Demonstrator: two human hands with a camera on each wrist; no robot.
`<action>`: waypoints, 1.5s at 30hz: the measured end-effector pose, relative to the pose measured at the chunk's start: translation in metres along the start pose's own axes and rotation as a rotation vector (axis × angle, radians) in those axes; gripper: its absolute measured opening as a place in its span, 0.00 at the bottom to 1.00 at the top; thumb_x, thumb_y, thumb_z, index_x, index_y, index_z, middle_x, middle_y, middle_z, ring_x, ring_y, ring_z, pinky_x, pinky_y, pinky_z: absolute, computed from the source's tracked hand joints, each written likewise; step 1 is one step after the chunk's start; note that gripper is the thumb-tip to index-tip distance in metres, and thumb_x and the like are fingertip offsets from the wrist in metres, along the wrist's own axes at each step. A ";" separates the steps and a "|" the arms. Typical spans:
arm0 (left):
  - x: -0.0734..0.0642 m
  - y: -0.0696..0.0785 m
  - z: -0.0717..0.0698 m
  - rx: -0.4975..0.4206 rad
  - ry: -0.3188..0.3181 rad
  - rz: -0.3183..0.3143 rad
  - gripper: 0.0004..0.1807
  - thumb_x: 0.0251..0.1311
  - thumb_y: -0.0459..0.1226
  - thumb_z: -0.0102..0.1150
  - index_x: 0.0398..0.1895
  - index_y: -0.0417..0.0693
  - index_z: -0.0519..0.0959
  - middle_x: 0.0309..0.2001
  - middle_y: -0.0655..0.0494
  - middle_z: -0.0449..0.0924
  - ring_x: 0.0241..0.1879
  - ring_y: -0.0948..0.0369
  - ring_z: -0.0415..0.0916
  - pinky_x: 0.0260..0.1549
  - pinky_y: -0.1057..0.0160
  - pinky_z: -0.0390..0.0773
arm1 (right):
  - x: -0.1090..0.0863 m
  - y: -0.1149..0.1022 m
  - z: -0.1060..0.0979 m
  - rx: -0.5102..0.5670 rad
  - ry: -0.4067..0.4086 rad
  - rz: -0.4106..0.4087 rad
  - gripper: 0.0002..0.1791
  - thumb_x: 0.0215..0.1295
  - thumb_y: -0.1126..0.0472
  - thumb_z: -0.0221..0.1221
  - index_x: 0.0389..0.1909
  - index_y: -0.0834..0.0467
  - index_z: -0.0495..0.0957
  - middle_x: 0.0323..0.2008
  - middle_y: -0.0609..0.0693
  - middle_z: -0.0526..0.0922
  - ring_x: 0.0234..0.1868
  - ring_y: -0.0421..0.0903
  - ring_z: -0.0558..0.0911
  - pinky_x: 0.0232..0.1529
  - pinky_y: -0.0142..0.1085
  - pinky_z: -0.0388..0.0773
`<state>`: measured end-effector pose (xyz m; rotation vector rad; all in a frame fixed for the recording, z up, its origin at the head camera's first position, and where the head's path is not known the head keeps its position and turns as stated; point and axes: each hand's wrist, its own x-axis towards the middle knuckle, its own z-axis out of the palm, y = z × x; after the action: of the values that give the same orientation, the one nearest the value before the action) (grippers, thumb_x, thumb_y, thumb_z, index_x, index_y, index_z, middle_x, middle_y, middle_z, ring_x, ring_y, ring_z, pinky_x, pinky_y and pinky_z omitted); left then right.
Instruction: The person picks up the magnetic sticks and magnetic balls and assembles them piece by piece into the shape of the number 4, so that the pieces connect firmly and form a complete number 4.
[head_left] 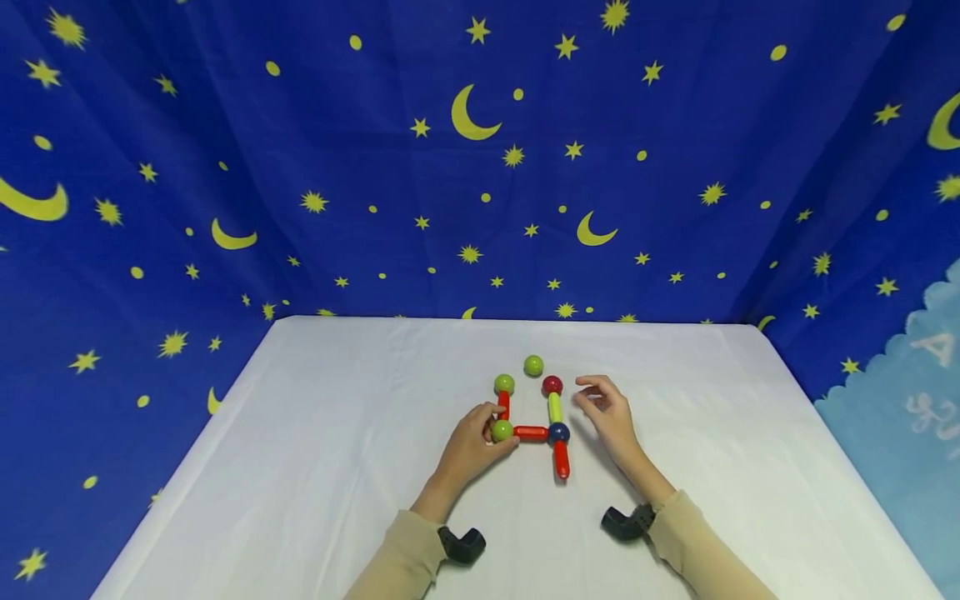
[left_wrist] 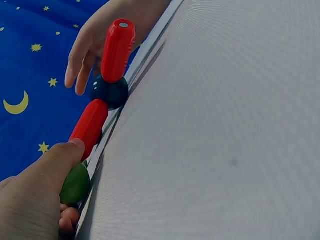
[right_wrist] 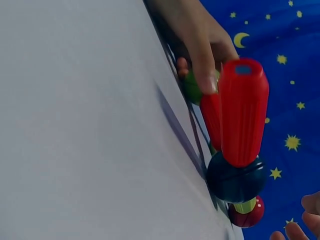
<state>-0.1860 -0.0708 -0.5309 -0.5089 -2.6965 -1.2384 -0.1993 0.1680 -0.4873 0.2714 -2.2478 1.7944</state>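
Note:
My left hand (head_left: 470, 442) grips a green ball (head_left: 502, 430) at the near left corner of a joined ball-and-stick toy. From that ball one red stick (head_left: 504, 405) runs back to a second green ball (head_left: 505, 383). Another red stick (head_left: 531, 433) leads right to a dark blue ball (head_left: 558, 432). The blue ball also bears a yellow-green stick (head_left: 555, 407), capped by a red ball (head_left: 552, 384), and a third red stick (right_wrist: 244, 112) whose outer end is bare. Just right of the toy, my right hand (head_left: 609, 421) holds nothing, its fingers loosely bent.
A loose green ball (head_left: 533, 365) lies behind the toy on the white-covered table (head_left: 360, 517). Blue cloth (head_left: 390, 83) with yellow stars and moons hangs around the table's back and sides. Black wrist mounts (head_left: 461, 546) sit at both sleeves.

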 end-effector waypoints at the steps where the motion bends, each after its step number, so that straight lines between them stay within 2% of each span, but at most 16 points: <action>1: 0.000 0.000 0.000 -0.002 -0.001 0.001 0.25 0.51 0.46 0.70 0.50 0.48 0.75 0.31 0.59 0.70 0.27 0.68 0.63 0.26 0.73 0.67 | 0.002 0.001 0.001 0.005 -0.005 0.009 0.14 0.61 0.72 0.57 0.48 0.74 0.74 0.41 0.55 0.78 0.40 0.38 0.77 0.37 0.24 0.75; 4: -0.001 0.000 0.001 0.003 -0.004 -0.004 0.25 0.51 0.47 0.70 0.50 0.49 0.75 0.30 0.60 0.70 0.27 0.68 0.63 0.26 0.74 0.67 | 0.009 0.002 0.002 0.031 -0.019 0.034 0.15 0.62 0.71 0.57 0.49 0.74 0.73 0.45 0.67 0.77 0.39 0.35 0.76 0.35 0.27 0.77; 6: -0.001 0.000 0.001 0.004 -0.005 -0.006 0.25 0.51 0.47 0.70 0.50 0.49 0.75 0.30 0.60 0.69 0.27 0.68 0.63 0.26 0.74 0.67 | 0.013 0.001 0.003 0.033 -0.027 0.049 0.16 0.62 0.70 0.57 0.49 0.74 0.73 0.47 0.70 0.76 0.40 0.34 0.76 0.36 0.29 0.78; 9: -0.001 0.001 0.000 -0.002 -0.005 -0.006 0.25 0.51 0.47 0.70 0.50 0.49 0.75 0.30 0.60 0.69 0.27 0.68 0.63 0.26 0.74 0.67 | 0.018 -0.001 0.004 -0.003 -0.041 0.055 0.16 0.62 0.70 0.57 0.50 0.74 0.73 0.48 0.69 0.77 0.41 0.37 0.76 0.38 0.27 0.76; 16: -0.001 0.001 0.000 0.015 0.001 -0.002 0.25 0.51 0.47 0.70 0.50 0.49 0.75 0.30 0.60 0.69 0.27 0.69 0.63 0.26 0.74 0.67 | 0.034 0.006 0.010 -0.070 -0.109 0.032 0.19 0.62 0.69 0.58 0.53 0.73 0.72 0.51 0.69 0.76 0.52 0.62 0.75 0.45 0.22 0.70; 21: -0.001 0.001 -0.001 0.009 -0.005 -0.009 0.25 0.51 0.47 0.70 0.50 0.49 0.75 0.30 0.60 0.70 0.26 0.69 0.63 0.26 0.74 0.67 | 0.049 0.031 0.012 -0.057 -0.176 0.013 0.20 0.63 0.67 0.59 0.55 0.70 0.72 0.54 0.68 0.75 0.57 0.62 0.73 0.48 0.22 0.71; 24: -0.001 0.001 -0.003 0.010 -0.009 -0.015 0.25 0.51 0.47 0.69 0.50 0.49 0.75 0.29 0.60 0.69 0.26 0.68 0.63 0.26 0.74 0.66 | 0.057 0.041 0.015 -0.063 -0.200 0.000 0.21 0.63 0.65 0.60 0.56 0.68 0.73 0.56 0.65 0.75 0.59 0.60 0.73 0.52 0.28 0.73; 29: -0.001 -0.001 -0.005 0.019 -0.006 -0.013 0.25 0.51 0.47 0.69 0.50 0.49 0.75 0.29 0.60 0.69 0.26 0.69 0.63 0.26 0.74 0.66 | 0.067 0.045 0.022 -0.084 -0.231 -0.030 0.22 0.63 0.64 0.60 0.57 0.66 0.73 0.57 0.64 0.75 0.60 0.59 0.72 0.58 0.46 0.73; 33: -0.001 -0.003 -0.006 0.028 0.001 0.009 0.23 0.51 0.47 0.69 0.48 0.49 0.75 0.29 0.60 0.69 0.25 0.70 0.62 0.26 0.74 0.66 | 0.072 0.045 0.027 -0.076 -0.275 -0.041 0.22 0.63 0.66 0.60 0.57 0.68 0.72 0.58 0.66 0.74 0.61 0.62 0.71 0.60 0.54 0.69; 35: 0.000 -0.002 -0.005 0.029 0.001 0.017 0.23 0.52 0.47 0.69 0.47 0.48 0.75 0.28 0.60 0.69 0.25 0.70 0.62 0.25 0.74 0.65 | 0.072 0.036 0.028 -0.083 -0.301 -0.044 0.22 0.63 0.68 0.59 0.58 0.71 0.71 0.58 0.68 0.73 0.61 0.64 0.70 0.61 0.57 0.67; 40: 0.000 0.001 -0.004 0.021 0.002 0.030 0.22 0.52 0.47 0.69 0.46 0.47 0.75 0.28 0.59 0.69 0.26 0.70 0.62 0.25 0.75 0.65 | 0.071 0.012 0.028 -0.100 -0.352 -0.021 0.23 0.61 0.73 0.58 0.57 0.75 0.69 0.58 0.71 0.72 0.62 0.67 0.69 0.62 0.58 0.66; 45: -0.002 0.000 -0.003 0.016 0.039 0.090 0.22 0.52 0.47 0.69 0.44 0.47 0.74 0.28 0.59 0.69 0.25 0.71 0.61 0.24 0.74 0.65 | 0.075 0.013 0.030 -0.103 -0.401 -0.024 0.23 0.61 0.73 0.58 0.57 0.74 0.70 0.58 0.71 0.72 0.61 0.66 0.70 0.61 0.58 0.66</action>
<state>-0.1847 -0.0738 -0.5293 -0.5910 -2.6184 -1.1898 -0.2766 0.1424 -0.4827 0.6888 -2.5777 1.7273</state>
